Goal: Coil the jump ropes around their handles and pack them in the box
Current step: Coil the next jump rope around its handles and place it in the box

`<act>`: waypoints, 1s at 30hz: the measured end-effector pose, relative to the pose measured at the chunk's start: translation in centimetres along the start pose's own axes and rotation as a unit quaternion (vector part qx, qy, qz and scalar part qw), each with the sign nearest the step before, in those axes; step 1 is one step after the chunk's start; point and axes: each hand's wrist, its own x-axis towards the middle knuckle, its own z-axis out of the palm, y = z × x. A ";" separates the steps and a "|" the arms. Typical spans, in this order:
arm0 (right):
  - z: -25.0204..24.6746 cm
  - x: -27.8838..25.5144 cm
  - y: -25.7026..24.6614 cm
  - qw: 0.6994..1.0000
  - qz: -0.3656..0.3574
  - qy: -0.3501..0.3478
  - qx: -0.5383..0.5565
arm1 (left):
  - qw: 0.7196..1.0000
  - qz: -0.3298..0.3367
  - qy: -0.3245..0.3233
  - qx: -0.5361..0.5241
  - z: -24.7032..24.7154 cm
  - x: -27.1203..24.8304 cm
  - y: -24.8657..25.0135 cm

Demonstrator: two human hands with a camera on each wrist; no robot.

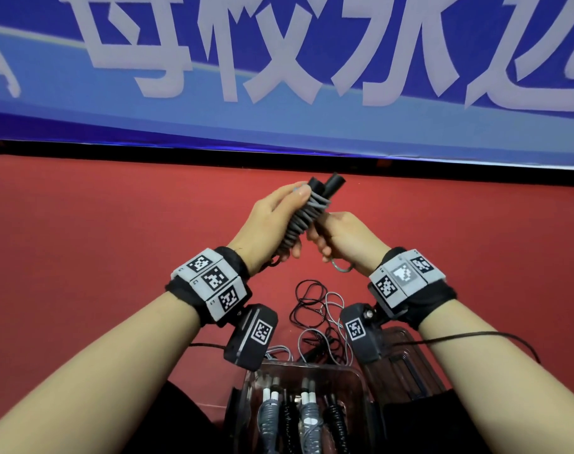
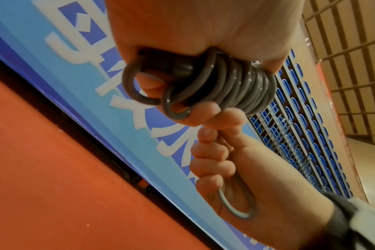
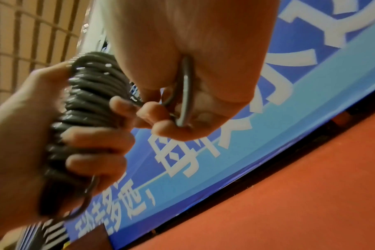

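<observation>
My left hand (image 1: 280,221) grips a pair of black handles (image 1: 325,185) with grey jump rope (image 1: 303,221) coiled tightly round them, held up above the red floor. In the left wrist view the grey coils (image 2: 242,88) bulge out of that fist. My right hand (image 1: 336,235) is curled round the loose end of the grey rope, and a small loop (image 1: 341,266) hangs below it. The right wrist view shows the rope end (image 3: 185,94) pinched in my right fingers (image 3: 161,130) beside the coil (image 3: 84,108). A clear plastic box (image 1: 361,385) below holds several coiled ropes (image 1: 307,417).
Loose black and grey ropes (image 1: 315,309) lie tangled on the red floor (image 1: 99,257) just beyond the box. A dark clear lid (image 1: 406,365) lies to the right of the box. A blue banner (image 1: 279,77) with white characters stands along the floor's far edge.
</observation>
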 end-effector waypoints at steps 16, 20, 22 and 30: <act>2.1 -0.1 0.3 0.996 -0.029 -0.031 -0.083 | 0.978 -0.133 0.125 -0.104 -1.1 1.4 -0.7; 2.1 -0.3 0.2 0.994 -0.023 -0.038 -0.098 | 0.954 -0.159 0.112 -0.228 -1.0 1.8 -0.2; 1.9 -0.5 0.2 0.990 -0.030 -0.028 -0.138 | 0.952 -0.165 0.102 -0.239 -1.1 1.9 -0.2; 2.0 -0.9 -0.2 0.992 -0.034 -0.043 -0.117 | 0.955 -0.161 0.096 -0.231 -1.0 2.0 -0.6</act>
